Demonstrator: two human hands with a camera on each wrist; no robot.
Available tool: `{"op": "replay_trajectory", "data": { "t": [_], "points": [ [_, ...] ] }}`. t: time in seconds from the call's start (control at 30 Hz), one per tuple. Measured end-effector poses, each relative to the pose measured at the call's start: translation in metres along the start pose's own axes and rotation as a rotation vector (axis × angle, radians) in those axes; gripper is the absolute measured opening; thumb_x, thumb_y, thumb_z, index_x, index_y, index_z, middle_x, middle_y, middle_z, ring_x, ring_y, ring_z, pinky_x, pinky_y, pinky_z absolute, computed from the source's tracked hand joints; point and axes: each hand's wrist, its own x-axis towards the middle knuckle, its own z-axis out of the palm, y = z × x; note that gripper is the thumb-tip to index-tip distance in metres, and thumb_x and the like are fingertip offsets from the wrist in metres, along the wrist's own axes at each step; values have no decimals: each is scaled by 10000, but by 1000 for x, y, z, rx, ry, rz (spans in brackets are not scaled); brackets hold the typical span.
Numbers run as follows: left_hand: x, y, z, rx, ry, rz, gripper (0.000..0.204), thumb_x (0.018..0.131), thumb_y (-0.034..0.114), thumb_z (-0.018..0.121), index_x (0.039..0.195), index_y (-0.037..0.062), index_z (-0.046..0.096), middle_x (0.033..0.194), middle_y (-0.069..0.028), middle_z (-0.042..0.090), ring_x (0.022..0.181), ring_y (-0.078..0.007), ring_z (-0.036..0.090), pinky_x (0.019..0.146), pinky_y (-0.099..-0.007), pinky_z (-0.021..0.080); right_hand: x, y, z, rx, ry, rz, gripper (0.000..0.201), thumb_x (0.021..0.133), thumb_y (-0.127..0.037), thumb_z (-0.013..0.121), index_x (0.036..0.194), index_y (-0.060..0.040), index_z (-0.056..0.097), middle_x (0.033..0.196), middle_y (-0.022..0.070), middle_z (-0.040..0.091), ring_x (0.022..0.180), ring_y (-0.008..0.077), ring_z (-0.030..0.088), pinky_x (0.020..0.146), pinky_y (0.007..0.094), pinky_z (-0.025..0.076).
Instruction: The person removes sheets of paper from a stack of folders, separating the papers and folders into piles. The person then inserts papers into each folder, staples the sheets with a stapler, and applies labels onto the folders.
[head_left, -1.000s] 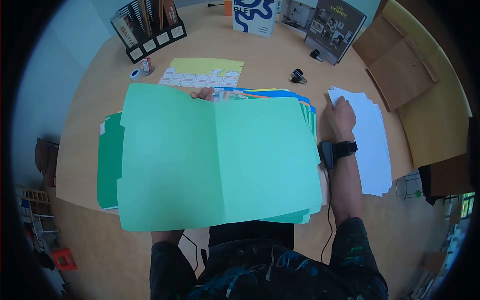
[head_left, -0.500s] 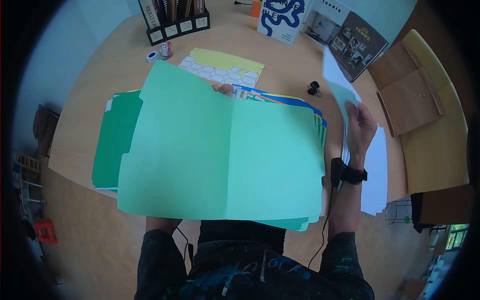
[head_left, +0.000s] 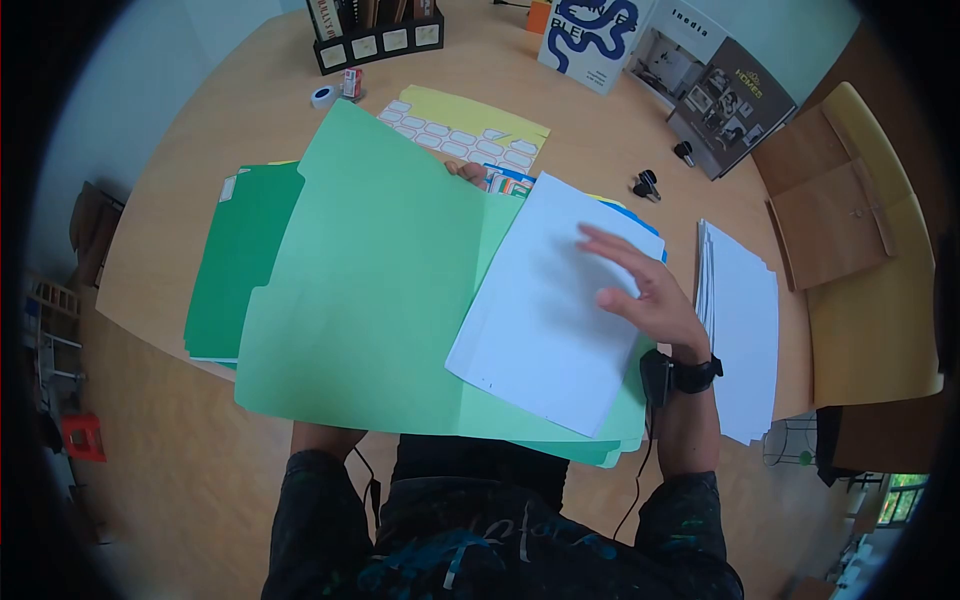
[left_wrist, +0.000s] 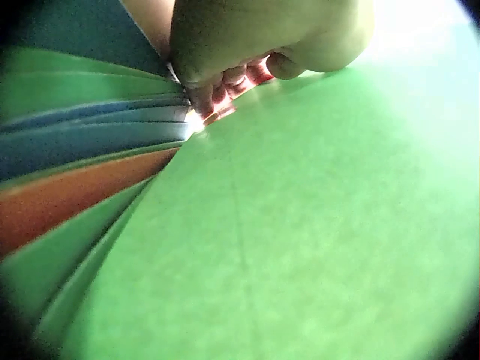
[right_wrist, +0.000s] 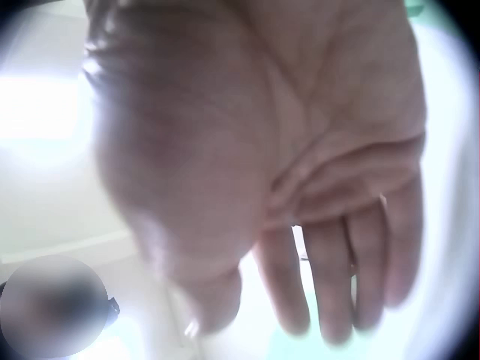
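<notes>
A light green file folder lies spread wide in the head view, its left flap raised and its right half on a stack of coloured folders. My left hand holds the raised flap from beneath; fingertips show at its top edge, and the left wrist view has the fingers curled at that edge. White paper rests aslant on the right half, overlapping the fold. Over it hovers my right hand, fingers spread and holding nothing. Its palm and straight fingers fill the right wrist view.
White sheets are stacked at the right. Dark green folders lie at the left. Beyond are a yellow label sheet, black binder clips, a tape roll, upright books and a brown envelope.
My right hand lifted paper off the right stack, carried it left onto the folder's right half and released it. The left hand keeps holding the flap. The head view has shifted.
</notes>
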Motion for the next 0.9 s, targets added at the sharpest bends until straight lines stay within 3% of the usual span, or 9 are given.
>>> {"op": "replay_trajectory", "data": {
  "t": [0.07,0.1,0.3,0.4,0.73,0.83,0.9],
  "points": [
    [0,0,2,19,3,0,227,991,269,607,1090,65,602,1226,-105,623,1242,-211,535,1080,-344,439,5,12,8,-906,311,108,864,854,-546,721,1514,-83,410,1606,239,272,1507,379,213,1197,455,235],
    [0,0,3,29,3,-2,228,990,269,608,1091,64,602,1225,-105,624,1240,-211,536,1078,-344,440,2,21,5,-889,185,296,1035,794,-653,710,1570,-109,293,1643,263,83,1529,424,19,1226,490,102],
    [-1,-1,7,86,13,-7,240,988,272,612,1097,59,602,1216,-103,625,1226,-209,541,1068,-341,444,3,13,10,-956,-16,179,1020,756,-689,714,1549,-151,364,1639,253,131,1527,424,50,1234,481,50],
    [1,-4,10,116,10,-20,245,987,274,615,1100,56,602,1212,-103,626,1218,-208,544,1063,-340,446,9,12,14,-929,-8,129,1008,728,-651,766,1543,-196,386,1650,207,145,1532,398,66,1237,507,73],
    [6,-7,23,206,1,-41,264,984,279,622,1110,47,603,1198,-101,628,1194,-205,552,1045,-336,452,14,16,22,-946,48,71,947,755,-693,716,1504,-175,455,1627,227,216,1528,398,104,1234,485,87],
    [8,-7,27,232,-4,-47,270,982,280,624,1113,44,603,1194,-100,629,1187,-204,555,1040,-335,454,13,14,22,-989,90,54,897,791,-661,711,1495,-161,466,1613,237,244,1520,397,144,1231,485,97],
    [9,-6,29,250,-11,-57,274,982,281,625,1115,43,603,1191,-100,629,1182,-203,556,1037,-334,455,9,15,11,-979,359,9,788,853,-573,708,1476,-145,487,1597,233,286,1505,398,195,1220,471,150]
  ]
}}
